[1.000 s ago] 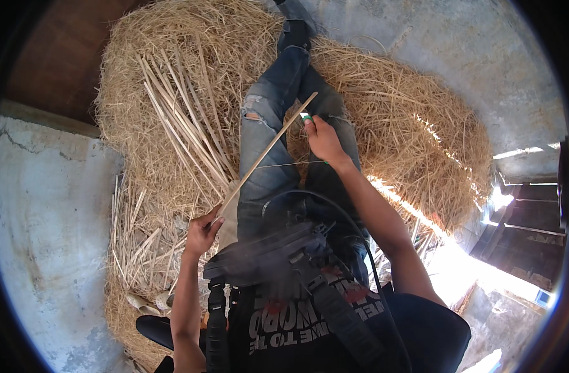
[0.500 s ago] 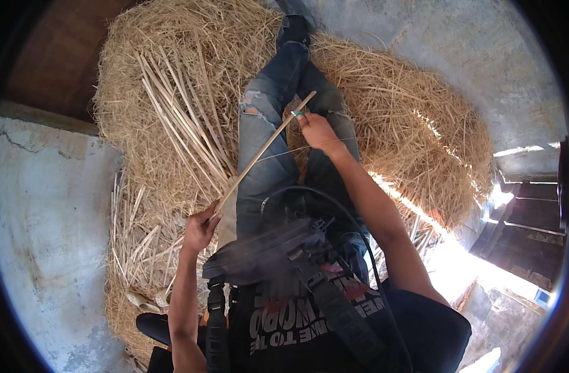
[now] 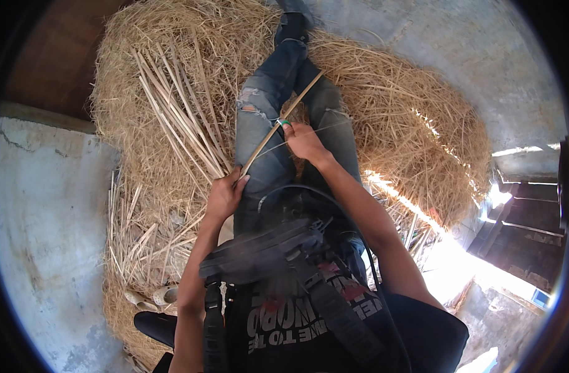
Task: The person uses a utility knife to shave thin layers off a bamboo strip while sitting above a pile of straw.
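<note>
My left hand [image 3: 223, 198] is closed around the lower end of a thin, pale strip of split bamboo or wood [image 3: 304, 94]. The strip slants up to the right over my jeans. Farther along it, my right hand [image 3: 305, 142] is closed, thumb at the strip, on a small green-and-white tool [image 3: 284, 122]; most of the tool is hidden in the fist, so its kind is unclear. The tool touches the strip. A fine pale strand [image 3: 273, 148] runs from near my left hand, behind or under my right hand, out to the right.
Several similar strips [image 3: 178, 115] lie in a bundle on straw [image 3: 191, 25] left of my outstretched legs [image 3: 256, 133]. More straw [image 3: 408, 118] is heaped at right. Short offcuts [image 3: 141, 242] lie near the left wall [image 3: 54, 217]. A black bag [image 3: 259, 248] rests at my waist.
My left hand has moved up and right, carrying the strip, whose far end now reaches higher. My right hand has shifted slightly down and left, so more strip extends past it.
</note>
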{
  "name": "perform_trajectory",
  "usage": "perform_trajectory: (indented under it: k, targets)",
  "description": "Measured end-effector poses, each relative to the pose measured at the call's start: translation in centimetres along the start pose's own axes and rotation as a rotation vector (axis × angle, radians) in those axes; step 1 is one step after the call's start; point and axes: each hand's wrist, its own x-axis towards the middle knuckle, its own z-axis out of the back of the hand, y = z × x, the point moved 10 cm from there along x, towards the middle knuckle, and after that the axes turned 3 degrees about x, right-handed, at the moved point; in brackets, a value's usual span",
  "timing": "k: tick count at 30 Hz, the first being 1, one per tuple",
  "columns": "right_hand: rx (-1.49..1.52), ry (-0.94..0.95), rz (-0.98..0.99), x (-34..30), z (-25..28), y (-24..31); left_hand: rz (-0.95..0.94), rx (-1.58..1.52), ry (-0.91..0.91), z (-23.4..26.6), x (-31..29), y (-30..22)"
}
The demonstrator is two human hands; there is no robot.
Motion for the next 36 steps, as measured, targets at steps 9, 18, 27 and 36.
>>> perform_trajectory:
  k: [9, 18, 27, 36]
  targets:
    - [0.043, 0.040, -0.015, 0.6, 0.3, -1.8, -0.103, 0.010, -0.045, -0.3, 1.2, -1.2]
    - [0.096, 0.220, 0.135, -3.1, -4.1, 4.1, -0.013, 0.034, -0.049, -1.2, 2.5, -1.4]
    - [0.074, 0.332, 0.198, -4.6, -5.6, 4.9, 0.055, 0.025, -0.069, -0.9, 2.6, -1.7]
    - [0.720, 0.757, -0.186, -5.8, -7.5, 2.2, 0.102, 0.016, -0.076, -0.5, 2.7, -0.9]
